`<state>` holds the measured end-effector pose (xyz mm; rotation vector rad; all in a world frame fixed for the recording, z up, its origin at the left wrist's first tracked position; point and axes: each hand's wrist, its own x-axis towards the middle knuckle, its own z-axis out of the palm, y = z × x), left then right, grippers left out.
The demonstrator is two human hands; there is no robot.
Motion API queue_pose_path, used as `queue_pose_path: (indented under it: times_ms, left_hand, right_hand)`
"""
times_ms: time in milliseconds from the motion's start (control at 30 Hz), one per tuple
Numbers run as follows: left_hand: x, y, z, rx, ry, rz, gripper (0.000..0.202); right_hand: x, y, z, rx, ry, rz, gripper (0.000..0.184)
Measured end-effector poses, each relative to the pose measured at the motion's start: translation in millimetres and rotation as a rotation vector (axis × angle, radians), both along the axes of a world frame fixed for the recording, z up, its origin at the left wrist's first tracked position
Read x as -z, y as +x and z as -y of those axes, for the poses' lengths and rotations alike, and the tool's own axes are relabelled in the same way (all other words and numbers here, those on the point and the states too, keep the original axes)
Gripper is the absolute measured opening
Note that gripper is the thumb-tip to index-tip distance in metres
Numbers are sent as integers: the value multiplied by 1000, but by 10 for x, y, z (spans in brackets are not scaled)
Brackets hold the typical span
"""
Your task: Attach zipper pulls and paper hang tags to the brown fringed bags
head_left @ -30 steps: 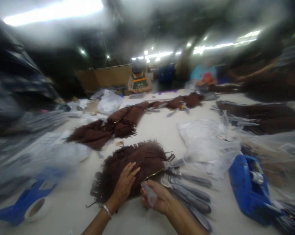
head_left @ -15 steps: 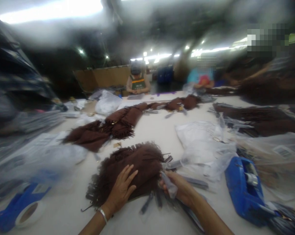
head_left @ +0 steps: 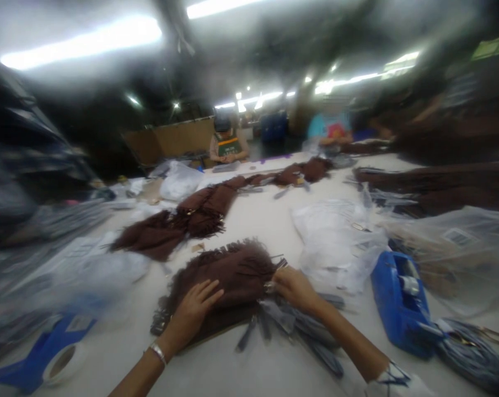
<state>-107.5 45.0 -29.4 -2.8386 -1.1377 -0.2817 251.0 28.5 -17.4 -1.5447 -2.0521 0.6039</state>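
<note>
A brown fringed fabric pile [head_left: 232, 270] lies on the white table [head_left: 253, 220] right in front of me. My left hand [head_left: 193, 314] rests flat on its near side with the fingers spread; a silver bracelet sits on that wrist. My right hand [head_left: 293, 288] is at the pile's right edge, fingers curled around something small and shiny that I cannot make out. Several grey strips [head_left: 299, 331] fan out beneath my right wrist.
A blue tape dispenser [head_left: 400, 300] stands at the right and another blue dispenser [head_left: 46, 355] at the near left. Clear plastic bags [head_left: 340, 242] lie right of centre. More brown fringed pieces [head_left: 183, 220] trail towards the far end, where other people sit.
My right hand has moved up and away from me to the pile's right edge, and the clear piece it held no longer shows. My left hand stays on the fabric.
</note>
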Motion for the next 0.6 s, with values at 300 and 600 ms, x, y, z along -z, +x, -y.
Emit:
queue_pose_path:
  times_ms: [300, 600]
  left_hand:
    - [-233, 833, 236, -63, -52, 215, 42]
    - [61, 1745, 75, 20, -133, 247, 19]
  right_hand:
    - [91, 5, 199, 16, -39, -48, 14]
    - [214, 141, 482, 52, 65, -58, 16]
